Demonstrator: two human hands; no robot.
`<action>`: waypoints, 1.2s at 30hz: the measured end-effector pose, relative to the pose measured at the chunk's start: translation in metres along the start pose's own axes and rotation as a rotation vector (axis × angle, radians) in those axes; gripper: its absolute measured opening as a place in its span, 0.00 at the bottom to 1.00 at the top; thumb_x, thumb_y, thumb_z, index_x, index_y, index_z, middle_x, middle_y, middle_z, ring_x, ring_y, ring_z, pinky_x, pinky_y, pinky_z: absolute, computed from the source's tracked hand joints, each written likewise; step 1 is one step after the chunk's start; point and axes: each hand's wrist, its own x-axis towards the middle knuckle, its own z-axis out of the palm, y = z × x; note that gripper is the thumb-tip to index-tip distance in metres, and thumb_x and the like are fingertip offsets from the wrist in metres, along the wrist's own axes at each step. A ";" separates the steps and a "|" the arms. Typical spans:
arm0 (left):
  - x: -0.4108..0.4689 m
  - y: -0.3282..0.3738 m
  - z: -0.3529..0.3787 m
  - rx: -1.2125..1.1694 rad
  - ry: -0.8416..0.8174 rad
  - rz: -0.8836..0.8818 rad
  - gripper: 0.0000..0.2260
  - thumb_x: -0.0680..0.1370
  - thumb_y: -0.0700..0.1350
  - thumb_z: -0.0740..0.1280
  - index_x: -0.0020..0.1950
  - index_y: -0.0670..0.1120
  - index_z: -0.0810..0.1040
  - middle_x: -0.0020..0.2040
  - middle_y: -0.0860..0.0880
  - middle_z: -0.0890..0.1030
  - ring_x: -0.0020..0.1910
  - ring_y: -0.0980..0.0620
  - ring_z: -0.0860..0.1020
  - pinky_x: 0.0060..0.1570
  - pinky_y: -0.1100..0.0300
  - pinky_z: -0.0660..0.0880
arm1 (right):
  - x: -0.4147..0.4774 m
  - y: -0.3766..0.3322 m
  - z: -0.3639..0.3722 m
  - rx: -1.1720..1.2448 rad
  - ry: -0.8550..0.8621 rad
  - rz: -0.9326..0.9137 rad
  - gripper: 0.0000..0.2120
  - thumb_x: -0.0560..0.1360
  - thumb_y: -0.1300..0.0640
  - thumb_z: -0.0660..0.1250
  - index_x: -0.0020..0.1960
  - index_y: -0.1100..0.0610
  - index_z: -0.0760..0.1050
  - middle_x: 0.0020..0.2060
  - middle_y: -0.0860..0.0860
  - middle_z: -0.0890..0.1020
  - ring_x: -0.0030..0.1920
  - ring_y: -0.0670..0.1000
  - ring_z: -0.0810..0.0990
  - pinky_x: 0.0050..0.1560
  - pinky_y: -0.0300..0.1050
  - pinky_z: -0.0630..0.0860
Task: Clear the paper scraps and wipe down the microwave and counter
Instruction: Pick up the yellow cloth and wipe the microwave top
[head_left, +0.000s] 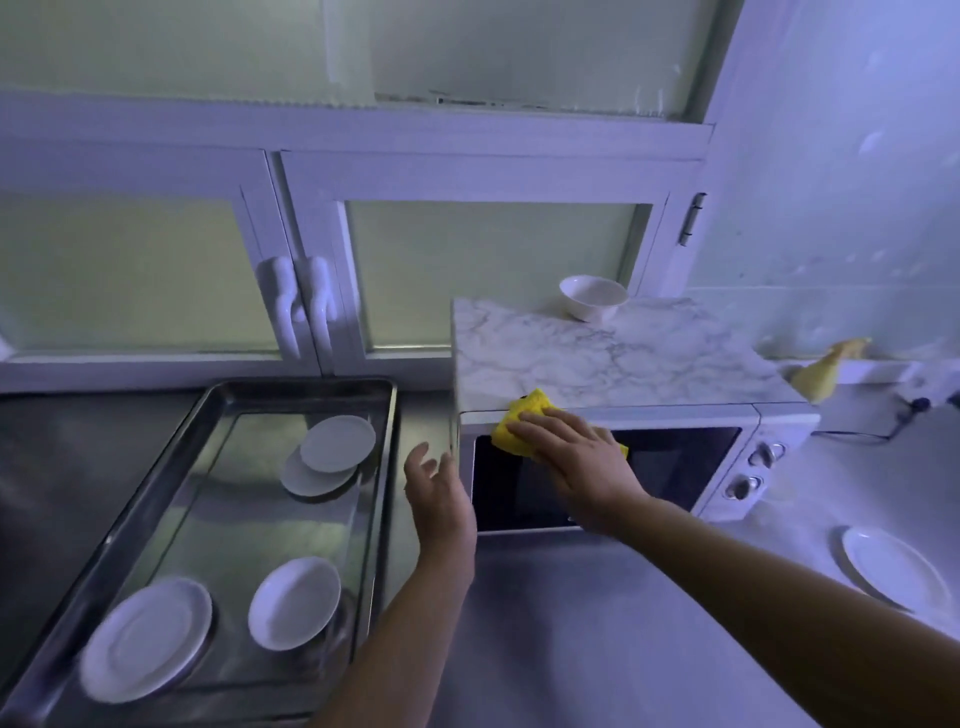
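Right hand (576, 462) lies flat with fingers straight, pressing a yellow cloth (519, 426) against the upper left corner of the microwave (779, 423) front, where the dark glass door (675, 462) meets the white frame; the cloth is pressed, not gripped. Left hand (439, 493) is released, fingers loosely spread, holding nothing, just beside the microwave's left edge; contact with it cannot be told. The microwave sits on the counter (597, 623) toward the far right, with two knobs (763, 455) on its right panel. A marble-pattern slab (597, 353) covers its top, and a white bowl (593, 297) stands upright at the slab's far edge. Left of the microwave is a metal tray (249, 499) holding four white plates: two overlapping at the far side (337, 441), two apart at the near side (145, 639). Another white plate (893, 566) lies on the counter at the near right, well apart from the microwave. A pale yellow crumpled item (821, 371) is at far right behind the microwave; too blurred to identify. Frosted cabinet doors with white handles (304, 306) run along the far wall.
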 end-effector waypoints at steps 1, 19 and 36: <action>-0.012 -0.003 -0.008 0.031 -0.048 0.010 0.12 0.82 0.46 0.61 0.66 0.52 0.72 0.62 0.50 0.75 0.55 0.54 0.75 0.45 0.64 0.68 | -0.017 -0.006 0.001 0.234 0.022 0.080 0.21 0.83 0.56 0.59 0.73 0.40 0.69 0.70 0.42 0.74 0.71 0.51 0.71 0.64 0.54 0.71; -0.139 -0.072 -0.023 0.178 -0.723 -0.120 0.08 0.75 0.39 0.73 0.50 0.51 0.82 0.50 0.51 0.86 0.54 0.51 0.82 0.58 0.52 0.77 | -0.242 -0.037 0.037 2.053 0.327 1.128 0.24 0.75 0.45 0.63 0.61 0.60 0.82 0.61 0.64 0.81 0.58 0.65 0.82 0.59 0.63 0.75; -0.194 -0.024 0.057 0.015 -1.291 -0.200 0.08 0.79 0.38 0.67 0.56 0.45 0.81 0.51 0.49 0.83 0.51 0.51 0.81 0.54 0.56 0.78 | -0.287 0.072 0.015 1.946 0.207 1.096 0.38 0.73 0.28 0.58 0.68 0.56 0.78 0.63 0.62 0.77 0.60 0.64 0.75 0.52 0.54 0.74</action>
